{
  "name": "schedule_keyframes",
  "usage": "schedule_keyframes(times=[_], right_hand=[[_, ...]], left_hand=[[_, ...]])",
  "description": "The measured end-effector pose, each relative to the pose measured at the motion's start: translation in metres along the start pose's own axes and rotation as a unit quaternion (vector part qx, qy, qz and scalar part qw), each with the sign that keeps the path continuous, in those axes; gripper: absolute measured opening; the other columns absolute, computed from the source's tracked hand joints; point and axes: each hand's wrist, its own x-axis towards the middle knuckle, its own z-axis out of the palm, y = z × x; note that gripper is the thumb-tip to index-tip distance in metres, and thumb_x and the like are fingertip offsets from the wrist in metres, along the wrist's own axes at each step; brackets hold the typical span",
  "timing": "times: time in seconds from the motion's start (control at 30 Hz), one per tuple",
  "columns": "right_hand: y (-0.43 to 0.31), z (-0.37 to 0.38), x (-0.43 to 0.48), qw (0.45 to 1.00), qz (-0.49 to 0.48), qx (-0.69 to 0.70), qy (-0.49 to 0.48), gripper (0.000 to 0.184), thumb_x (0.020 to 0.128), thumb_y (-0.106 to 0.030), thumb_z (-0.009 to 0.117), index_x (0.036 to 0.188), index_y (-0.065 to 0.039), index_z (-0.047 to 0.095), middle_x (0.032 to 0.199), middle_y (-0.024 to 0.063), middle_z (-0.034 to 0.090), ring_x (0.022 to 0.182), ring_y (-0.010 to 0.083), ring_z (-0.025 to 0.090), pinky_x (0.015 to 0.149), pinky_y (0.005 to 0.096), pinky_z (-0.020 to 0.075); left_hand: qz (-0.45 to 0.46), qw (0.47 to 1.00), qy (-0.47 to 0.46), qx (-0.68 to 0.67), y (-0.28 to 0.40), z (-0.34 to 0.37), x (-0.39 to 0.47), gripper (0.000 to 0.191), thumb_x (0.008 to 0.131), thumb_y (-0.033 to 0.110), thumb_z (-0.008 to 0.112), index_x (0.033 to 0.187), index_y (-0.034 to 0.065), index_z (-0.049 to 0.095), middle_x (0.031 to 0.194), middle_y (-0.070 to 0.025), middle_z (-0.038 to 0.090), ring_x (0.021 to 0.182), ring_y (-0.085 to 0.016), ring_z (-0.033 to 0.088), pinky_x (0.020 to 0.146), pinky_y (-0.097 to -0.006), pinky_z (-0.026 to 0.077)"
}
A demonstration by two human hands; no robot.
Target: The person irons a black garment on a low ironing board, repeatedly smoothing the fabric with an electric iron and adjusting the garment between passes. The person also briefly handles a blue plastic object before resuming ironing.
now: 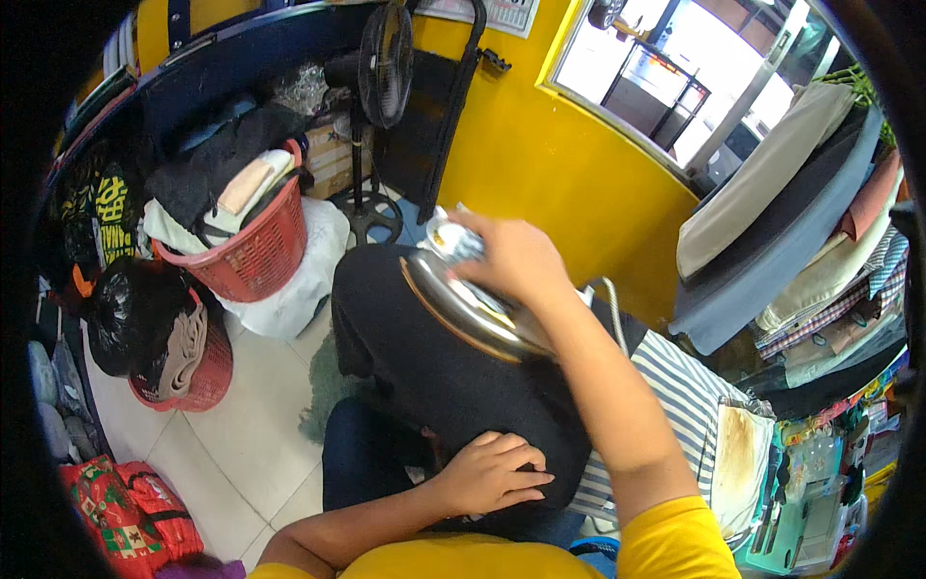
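Observation:
A black garment (434, 362) lies over the rounded end of an ironing board. Above its far part, my right hand (506, 253) grips the handle of a clothes iron (463, 304) with a shiny metal body; whether the soleplate touches the cloth cannot be told. Nearer to me, my left hand (495, 470) rests flat on the garment, fingers spread. The board's striped cover (669, 391) shows to the right, with a scorched pale cloth (739, 449) on it. A light cord rises behind the iron.
Two red plastic baskets (253, 253) of clothes stand on the tiled floor at left, one on a white bag. Behind is a standing fan (387, 65). Trousers (767, 181) hang at right above folded clothes (832, 289). A red bag (155, 514) lies at lower left.

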Motion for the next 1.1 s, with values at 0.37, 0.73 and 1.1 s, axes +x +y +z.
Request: schedule_keyframes(times=[0.37,0.73,1.1], right_hand=[[0.030,-0.019,-0.045,0.990,0.133,-0.039,-0.023,0.067,0.067,-0.042,0.079,0.128,-0.025,0.058,0.103,0.0197,0.067,0.094,0.0302,0.067,0.085,0.0393,0.0499],[0.026,-0.036,-0.096,0.995,0.082,-0.024,-0.058,0.070,0.060,-0.041,0.084,0.125,-0.028,0.060,0.092,0.0187,0.069,0.080,0.0308,0.068,0.076,0.0368,0.0513],[-0.004,-0.005,-0.031,0.998,-0.024,-0.005,-0.057,0.066,0.065,-0.043,0.078,0.127,-0.028,0.058,0.085,0.0189,0.068,0.081,0.0340,0.066,0.074,0.0428,0.0513]], left_hand=[[-0.037,0.999,-0.024,-0.015,0.009,-0.001,0.001,0.021,0.086,0.029,0.064,0.099,0.0137,0.071,0.098,-0.0009,0.059,0.096,-0.018,0.052,0.081,-0.0337,0.041],[-0.065,0.993,0.031,0.098,-0.018,-0.052,-0.003,0.027,0.078,0.036,0.072,0.094,0.0154,0.071,0.095,-0.0006,0.057,0.096,-0.019,0.050,0.087,-0.0400,0.035],[-0.101,0.994,0.039,0.004,-0.036,-0.051,-0.041,0.014,0.083,0.029,0.068,0.090,0.0177,0.073,0.081,0.0036,0.060,0.078,-0.013,0.055,0.071,-0.0312,0.038]])
